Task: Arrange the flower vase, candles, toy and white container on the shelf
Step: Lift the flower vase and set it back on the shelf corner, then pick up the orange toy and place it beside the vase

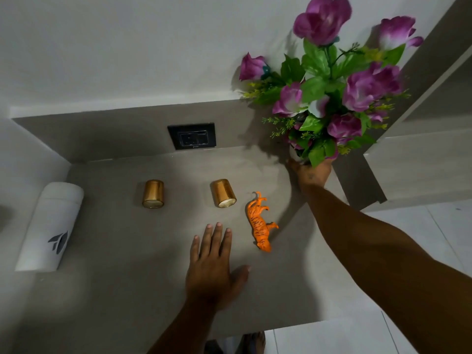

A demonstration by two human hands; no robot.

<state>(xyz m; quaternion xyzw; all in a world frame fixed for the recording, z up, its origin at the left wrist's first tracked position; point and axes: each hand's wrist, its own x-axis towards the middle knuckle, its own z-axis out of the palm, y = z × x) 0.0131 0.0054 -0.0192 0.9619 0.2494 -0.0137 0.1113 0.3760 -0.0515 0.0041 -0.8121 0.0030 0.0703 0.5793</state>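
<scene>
Only the head view to go on here, so everything comes from that one look down at the shelf (pixel 127 277).

Our right hand (pixel 310 173) is wrapped around the base of the flower vase (pixel 297 154) at the far right corner of the shelf, fingers closed on it, the purple flowers (pixel 357 90) rising above the grip toward the wall. The vase is mostly hidden by leaves, so we can't tell whether its bottom is touching the shelf or just off it.

Our left hand (pixel 212 267) is flat and open over the near middle of the shelf, fingers spread, holding nothing. The orange toy tiger (pixel 260 223) lies on its side just to the right of those fingertips, long axis running near to far, head toward the near edge. So the left hand is clearly the closer one for it, we'd guess a short sideways reach.

Two gold candles (pixel 152 194) (pixel 224 193) stand farther back, apart from each other, the right one near the tiger's tail. The white container (pixel 51 226) lies along the left wall, well apart from both hands. A black socket (pixel 192 136) sits on the back wall.

Plenty of bare shelf in the middle; the near edge is close under our left wrist.
</scene>
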